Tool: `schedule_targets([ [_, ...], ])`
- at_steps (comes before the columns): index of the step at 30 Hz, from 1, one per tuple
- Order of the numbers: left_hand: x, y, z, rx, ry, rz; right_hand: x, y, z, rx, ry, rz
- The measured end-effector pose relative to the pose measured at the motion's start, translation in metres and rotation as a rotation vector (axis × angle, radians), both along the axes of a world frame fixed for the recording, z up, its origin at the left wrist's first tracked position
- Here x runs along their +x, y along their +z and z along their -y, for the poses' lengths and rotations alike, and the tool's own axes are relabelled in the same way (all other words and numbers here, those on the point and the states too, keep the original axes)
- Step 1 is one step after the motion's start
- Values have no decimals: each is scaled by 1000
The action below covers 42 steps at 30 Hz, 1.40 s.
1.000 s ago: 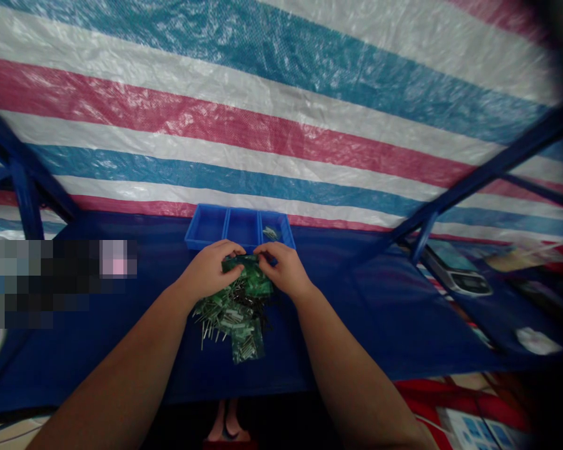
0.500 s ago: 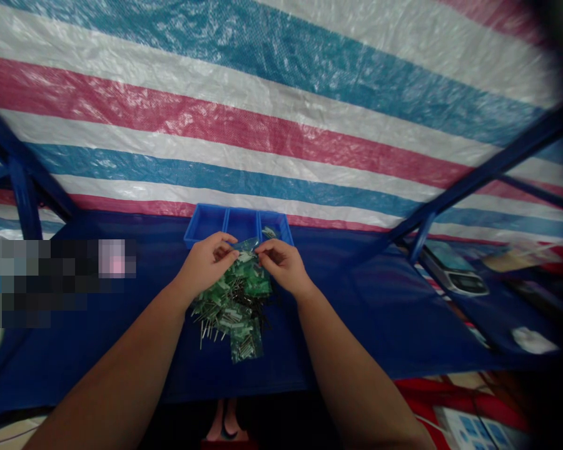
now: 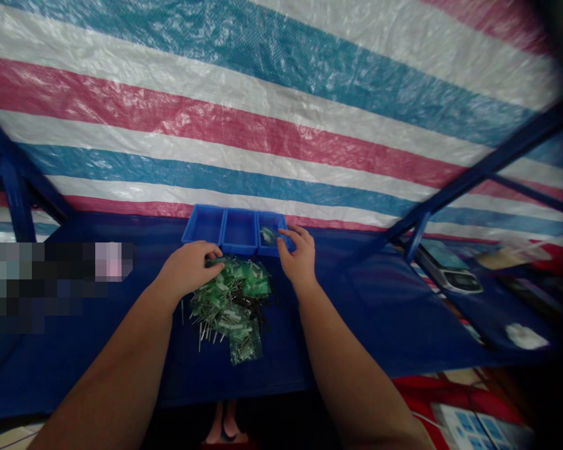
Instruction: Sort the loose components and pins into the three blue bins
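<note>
A heap of small clear plastic bags [image 3: 256, 281], some greenish, lies mixed with thin metal pins [image 3: 209, 328] on the blue table. My left hand [image 3: 185, 269] is at the heap's upper left edge, its fingers curled and the thumb close to them; what is between the fingertips is too small to make out. Behind the heap stands a blue tray [image 3: 224, 228] with three compartments. A small clear bag [image 3: 267, 235] lies in its right compartment. Beside that compartment's right wall is my right hand [image 3: 299, 253], open, fingers apart, holding nothing.
Striped plastic sheeting [image 3: 263, 137] hangs behind the blue table [image 3: 356, 325]. Blue metal posts [image 3: 478, 169] slant up at both sides. On the right are a scale-like device [image 3: 460, 278] and a crumpled white item [image 3: 525, 335]. A blurred-out patch covers the left side.
My hands have moved apart from the small bag they held above the heap. The right one moved to the tray's right compartment and opened; the left shifted left and down.
</note>
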<state>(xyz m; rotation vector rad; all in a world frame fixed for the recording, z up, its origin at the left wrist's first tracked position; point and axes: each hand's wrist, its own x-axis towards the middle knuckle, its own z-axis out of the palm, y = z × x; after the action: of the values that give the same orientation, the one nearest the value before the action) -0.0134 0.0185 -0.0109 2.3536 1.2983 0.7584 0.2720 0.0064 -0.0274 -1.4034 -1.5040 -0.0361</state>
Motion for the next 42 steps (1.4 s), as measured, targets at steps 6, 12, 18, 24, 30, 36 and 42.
schedule_targets([
  [6,-1,-4,-1,8,49,-81,-4,2,3,-24,-53,152],
  [12,1,-1,4,-3,33,-97,-9,1,4,-85,51,193],
  [18,4,5,4,18,27,-104,-13,5,7,-64,117,170],
  [24,6,13,5,-5,7,-87,-15,6,8,-46,169,168],
  [30,9,19,6,52,29,66,-18,9,10,-18,282,158],
  [36,18,14,7,51,101,364,-24,16,19,8,531,72],
  [42,36,3,11,-298,-28,637,-36,18,23,-67,724,36],
])
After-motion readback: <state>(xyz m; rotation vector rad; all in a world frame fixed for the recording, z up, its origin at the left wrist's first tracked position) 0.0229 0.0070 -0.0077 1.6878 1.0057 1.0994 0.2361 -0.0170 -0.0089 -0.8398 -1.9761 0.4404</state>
